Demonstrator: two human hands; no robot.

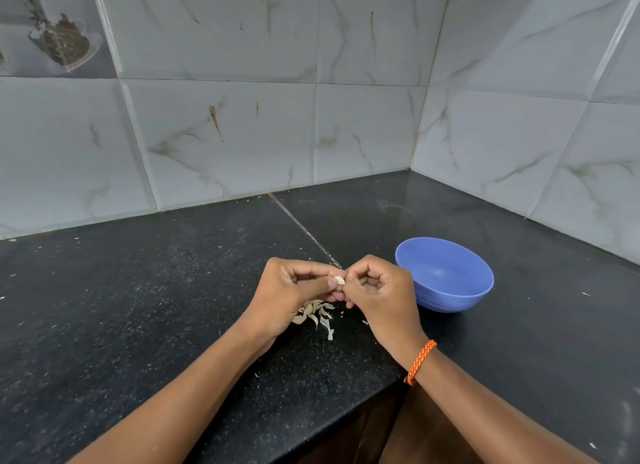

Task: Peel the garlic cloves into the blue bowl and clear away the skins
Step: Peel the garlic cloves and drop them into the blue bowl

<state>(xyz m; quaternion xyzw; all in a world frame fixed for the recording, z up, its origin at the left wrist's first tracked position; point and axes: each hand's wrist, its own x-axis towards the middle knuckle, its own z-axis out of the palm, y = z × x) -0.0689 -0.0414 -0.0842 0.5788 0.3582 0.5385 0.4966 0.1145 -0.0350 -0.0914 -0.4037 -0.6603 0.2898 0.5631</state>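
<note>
Both hands, left hand [294, 287] and right hand [377, 287], pinch one garlic clove [339, 280] left of the blue bowl [450, 290]; a slip could drop it among the skins [317, 314].

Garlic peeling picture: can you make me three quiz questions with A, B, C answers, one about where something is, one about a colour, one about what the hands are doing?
1. Where does the bowl stand?
A. right of the hands
B. left of the hands
C. on a shelf

2. What colour is the wristband?
A. green
B. orange
C. white

3. What are the hands doing?
A. resting flat
B. lifting the bowl
C. pinching a clove

Answers:
1 A, the bowl sits beside the right hand.
2 B, the wristband is orange.
3 C, the left hand and right hand hold the clove above the skins.
</note>
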